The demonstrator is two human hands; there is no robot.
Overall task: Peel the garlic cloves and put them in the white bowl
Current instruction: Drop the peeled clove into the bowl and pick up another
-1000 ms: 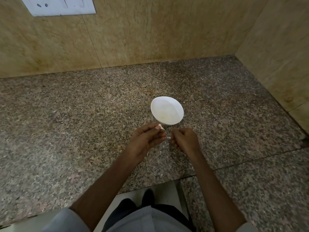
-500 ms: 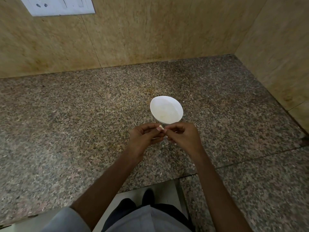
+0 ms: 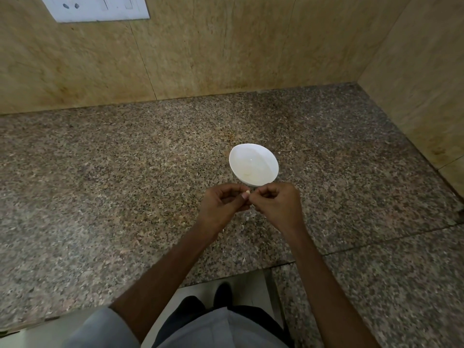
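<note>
Now that the hands, apart a second ago, are brought together, the garlic clove (image 3: 247, 191) is pinched in the curled fingers of the left hand (image 3: 221, 204) and picked at by the curled fingers of the right hand (image 3: 276, 204), just in front of the white bowl (image 3: 266, 159). Peeling is judged to be under way, with the drop into the bowl not yet made. Pale flecks, possibly skin, are scattered on the speckled granite desk (image 3: 125, 184), which is enclosed by tan wall tiles (image 3: 226, 46) carrying a white socket plate (image 3: 100, 8).

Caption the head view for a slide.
Left hand and right hand pinch a garlic clove near the white bowl on a granite counter.
</note>
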